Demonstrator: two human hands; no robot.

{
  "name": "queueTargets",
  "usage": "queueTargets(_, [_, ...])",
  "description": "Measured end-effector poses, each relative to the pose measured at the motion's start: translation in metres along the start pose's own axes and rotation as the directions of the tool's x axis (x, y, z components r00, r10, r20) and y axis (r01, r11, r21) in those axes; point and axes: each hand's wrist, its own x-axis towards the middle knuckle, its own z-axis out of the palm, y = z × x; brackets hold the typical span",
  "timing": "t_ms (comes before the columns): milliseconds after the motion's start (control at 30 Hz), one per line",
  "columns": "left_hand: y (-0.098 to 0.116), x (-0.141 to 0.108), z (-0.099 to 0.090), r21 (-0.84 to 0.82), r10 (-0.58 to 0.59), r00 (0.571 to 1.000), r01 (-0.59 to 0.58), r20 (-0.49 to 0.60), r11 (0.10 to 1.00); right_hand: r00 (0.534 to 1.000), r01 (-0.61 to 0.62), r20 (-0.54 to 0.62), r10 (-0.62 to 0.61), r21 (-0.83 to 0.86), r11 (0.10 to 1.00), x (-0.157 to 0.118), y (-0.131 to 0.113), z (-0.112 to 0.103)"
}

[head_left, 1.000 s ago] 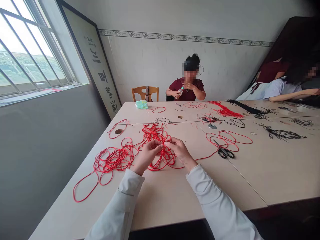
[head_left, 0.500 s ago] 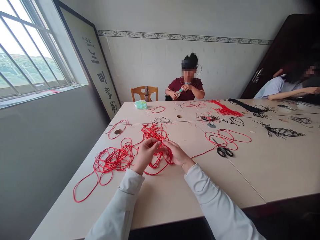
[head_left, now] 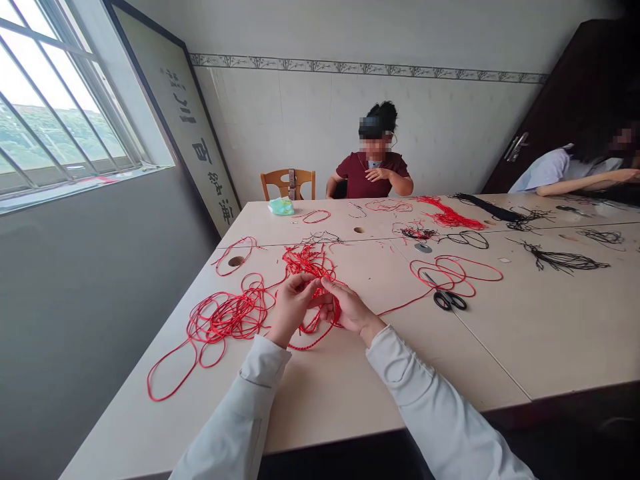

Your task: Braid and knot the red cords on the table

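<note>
Together, both clamped — left hand (head_left: 293,310), right hand (head_left: 350,308); between them, tangled red cord (head_left: 310,263).

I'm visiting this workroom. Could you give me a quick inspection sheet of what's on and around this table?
Surface: pale table with round holes.
Things in hand: tangled red cord, beside a looser red coil.
Clutter: black-handled scissors, black cord bunch.
Hands: left hand and right hand both grip the red cord.
Cables: nothing seen.
Surroundings: barred window, seated person in a maroon top across the table.
</note>
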Motion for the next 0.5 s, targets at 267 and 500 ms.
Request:
queueTargets(267, [0.0022,0.0,0.0008,-0.113,-0.053,0.997,0.06,0.06,0.992,0.998,0.03,-0.046,-0.031,-0.037,0.999,0.0028,0.0005,-0.0019])
queueTargets(500, [-0.0035,0.0006,-0.0007,0.09,-0.04,0.997,0.047,-0.072,0.995,0.757,0.363,-0.267,-0.596,-0.588,0.723,0.0,0.0033,0.0039])
